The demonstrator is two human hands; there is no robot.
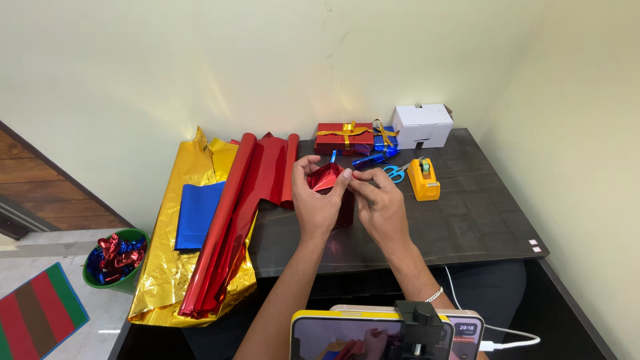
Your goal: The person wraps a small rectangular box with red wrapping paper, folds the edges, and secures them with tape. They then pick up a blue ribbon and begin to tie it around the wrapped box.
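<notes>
Both hands meet over the middle of the dark surface (480, 220), and between them sits a small parcel wrapped in red foil (328, 177), lifted slightly off the top and tilted so one end faces the person. The left hand (319, 200) is clenched around the near side of that parcel, thumb arched over the top, which seems meant to keep the slippery foil from springing open. The right hand (380, 207) pinches a flap of the same foil at the parcel's right corner, fingertips drawn tight together, probably to hold a crease in place; so each grip is closed on the foil parcel, neither released. Just right of the parcel stands a yellow tape dispenser (424, 179), with blue-handled scissors (397, 172) between it and the parcel, both near enough to reach without letting go for long. Behind the parcel, against the wall, lie a finished red gift box with gold ribbon (343, 139) and a smaller blue one (385, 140), and farther right of those a white cardboard box (422, 125). Left of the parcel, rolls of red foil (233, 220) rest on a gold sheet (167, 267) and a blue sheet (197, 215), hanging over the surface's edge. Far left of the parcel, on the floor, a green bucket (115, 260) holds crumpled scraps.
</notes>
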